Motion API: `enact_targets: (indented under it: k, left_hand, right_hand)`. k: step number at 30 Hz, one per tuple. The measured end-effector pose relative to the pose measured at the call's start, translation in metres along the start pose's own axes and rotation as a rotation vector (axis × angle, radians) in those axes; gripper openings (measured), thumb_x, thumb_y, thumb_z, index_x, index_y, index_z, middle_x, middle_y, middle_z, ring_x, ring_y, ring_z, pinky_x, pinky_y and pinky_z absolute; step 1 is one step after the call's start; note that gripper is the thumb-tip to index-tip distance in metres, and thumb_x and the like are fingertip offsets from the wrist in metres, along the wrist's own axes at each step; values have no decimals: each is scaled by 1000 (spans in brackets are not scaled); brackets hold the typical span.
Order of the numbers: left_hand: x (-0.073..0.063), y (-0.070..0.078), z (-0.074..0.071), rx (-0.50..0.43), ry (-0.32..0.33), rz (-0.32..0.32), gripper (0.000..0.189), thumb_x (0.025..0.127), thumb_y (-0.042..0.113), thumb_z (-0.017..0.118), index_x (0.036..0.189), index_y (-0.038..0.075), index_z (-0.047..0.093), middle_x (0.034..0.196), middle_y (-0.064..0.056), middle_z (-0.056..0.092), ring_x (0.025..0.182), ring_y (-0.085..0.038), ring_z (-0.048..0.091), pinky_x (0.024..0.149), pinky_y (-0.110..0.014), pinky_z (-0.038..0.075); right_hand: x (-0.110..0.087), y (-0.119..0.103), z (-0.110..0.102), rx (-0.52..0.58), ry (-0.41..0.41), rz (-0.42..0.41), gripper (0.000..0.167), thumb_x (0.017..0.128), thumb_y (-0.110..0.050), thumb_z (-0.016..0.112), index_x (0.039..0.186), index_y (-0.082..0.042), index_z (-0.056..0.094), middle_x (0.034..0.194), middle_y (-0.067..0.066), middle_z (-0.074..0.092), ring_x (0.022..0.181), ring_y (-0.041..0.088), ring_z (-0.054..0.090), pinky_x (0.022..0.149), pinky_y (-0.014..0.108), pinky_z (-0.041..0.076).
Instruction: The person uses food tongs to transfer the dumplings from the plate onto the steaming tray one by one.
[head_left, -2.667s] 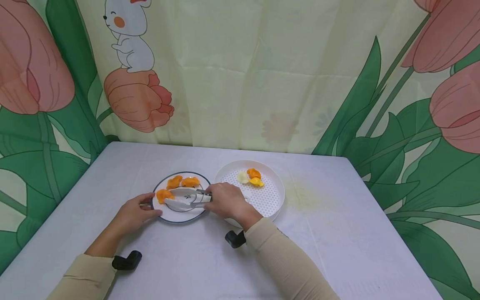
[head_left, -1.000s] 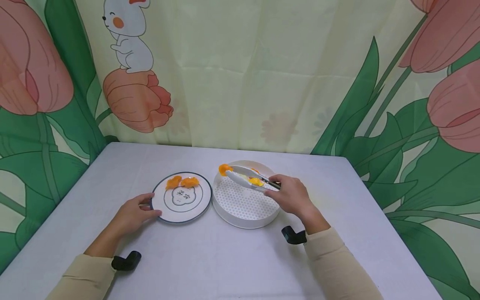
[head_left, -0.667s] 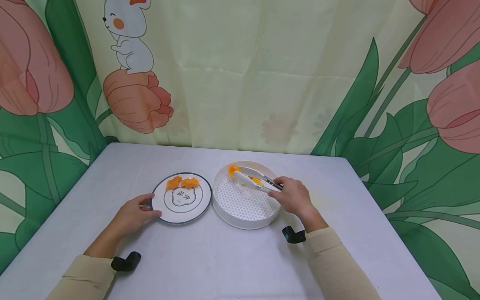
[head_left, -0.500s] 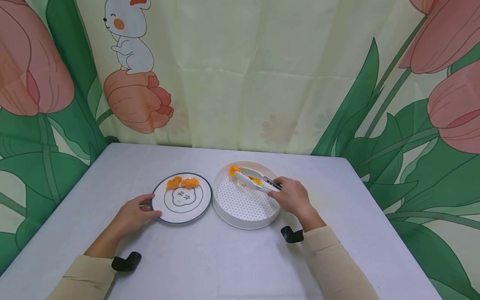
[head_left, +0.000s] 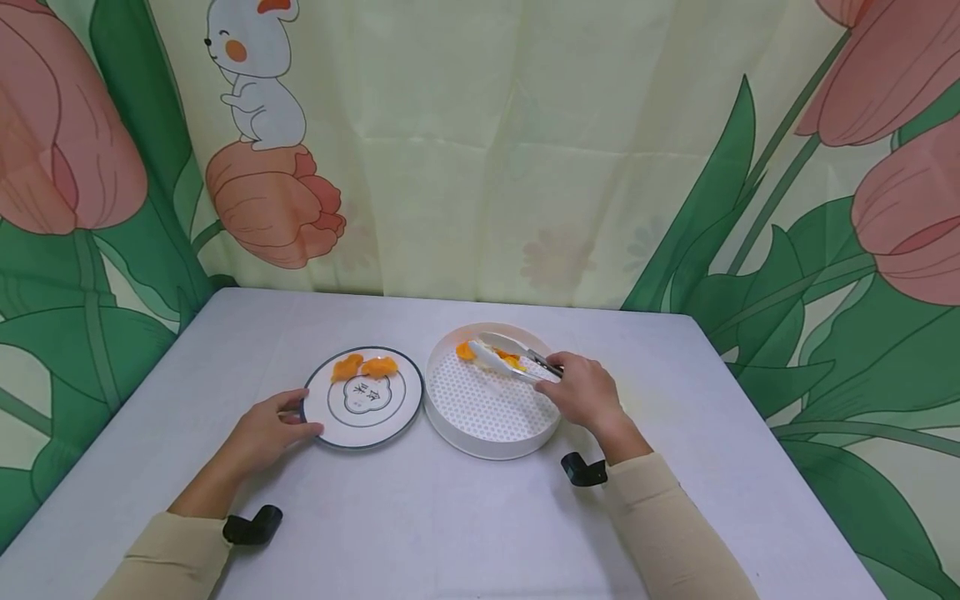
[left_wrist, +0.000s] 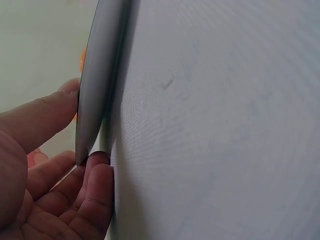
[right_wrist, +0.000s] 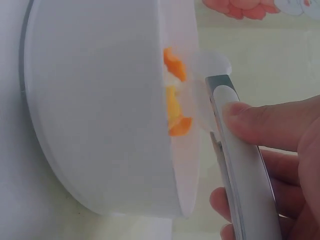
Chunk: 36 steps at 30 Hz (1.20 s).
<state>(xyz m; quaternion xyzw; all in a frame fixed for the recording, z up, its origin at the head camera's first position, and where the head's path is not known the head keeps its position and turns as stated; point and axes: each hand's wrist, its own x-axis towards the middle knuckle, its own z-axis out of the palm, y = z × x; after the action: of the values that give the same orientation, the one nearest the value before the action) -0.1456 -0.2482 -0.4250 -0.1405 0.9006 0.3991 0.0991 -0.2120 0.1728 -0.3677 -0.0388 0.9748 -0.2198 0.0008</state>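
Observation:
My left hand holds the left edge of a white, blue-rimmed plate, thumb on the rim; in the left wrist view, fingers reach below the plate edge. Two orange dumpling-shaped pieces lie on the plate's far side. My right hand grips tongs over a round white steamer tray with a perforated bottom. At the tongs' tips, low inside the tray, is an orange dumpling-shaped piece; whether the tips still pinch it I cannot tell. Orange and yellow pieces lie partly hidden behind the tongs.
Plate and tray stand side by side, nearly touching, on a table with a white cloth. A printed curtain with tulips and a white rabbit hangs behind the table. The tray has a raised wall all round.
The tongs have carried one orange dumpling-shaped piece from the plate's left side rightward to the tray and lowered it inside. My left hand has stayed at the plate edge.

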Motion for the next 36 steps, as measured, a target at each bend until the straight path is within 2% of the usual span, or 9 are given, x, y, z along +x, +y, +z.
enact_targets:
  k: [4,11,27,36]
  left_hand:
    - [0,-1,0,0,0,2,82,89,33,77,151,-2,35,135,-34,48,124,-48,45,98,-56,48]
    - [1,-3,1,4,5,4,82,89,32,77,151,-2,36,135,-33,48,124,-48,46,99,-55,48]
    - [1,-1,-1,-9,-9,6,83,89,33,77,151,-2,35,135,-33,48,124,-48,46,99,-57,47]
    - [1,-1,0,-1,-2,11,81,89,31,77,151,-2,36,135,-33,49,123,-48,46,100,-57,46]
  right_hand:
    - [-2,-6,-2,21,14,-2,53,90,-31,74,133,-4,62,122,16,67,99,30,60,81,42,52]
    - [-6,-27,-2,34,17,-99,51,88,-32,74,131,-6,65,120,12,68,99,28,60,80,41,51]
    - [4,-80,27,-30,-113,-312,43,88,-32,76,124,-8,69,110,7,71,93,22,58,79,39,49]
    - [10,-98,40,-30,-173,-326,46,88,-32,77,127,-9,68,106,4,70,87,19,56,74,32,49]
